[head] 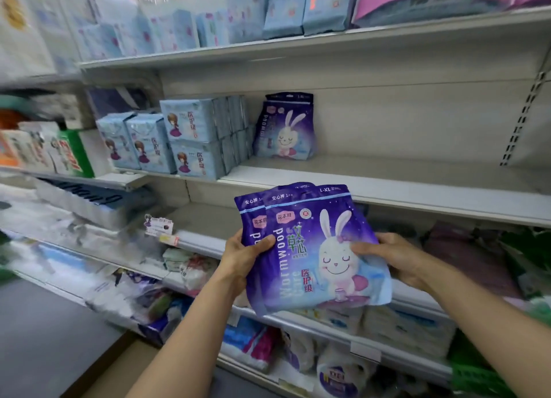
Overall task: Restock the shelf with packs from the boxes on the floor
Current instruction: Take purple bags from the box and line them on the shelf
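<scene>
Two purple packs (313, 248) are held fanned, one overlapping the other, in front of the shelf (387, 182); the front pack reads "Wormwood" down its side, "L-XL" at the top right corner, "安心裤" along the top band, "花本目" in a small pink badge and "医护级" in red near a white rabbit with closed eyes; the rear pack shows only its left edge and the same top band. The left hand (241, 257) grips the packs at their left edge, thumb curled over the front face and fingers behind; the right hand (393, 257) holds the right edge of the front pack, thumb lying on the rabbit print and fingers underneath; both hands thus clasp the packs between them, below and in front of the middle shelf board.

On that shelf a matching rabbit pack (284, 126) stands upright against the back panel, "L-XL" just legible at its top; the shelf to its right is bare board. Just left of it, touching, stacked light-blue packs (193, 138) carry "医护级" beside a cartoon girl in purple. Pale blue packs (283, 6) line the top shelf, their writing too blurred to read; lower shelves hold mixed goods, also blurred.
</scene>
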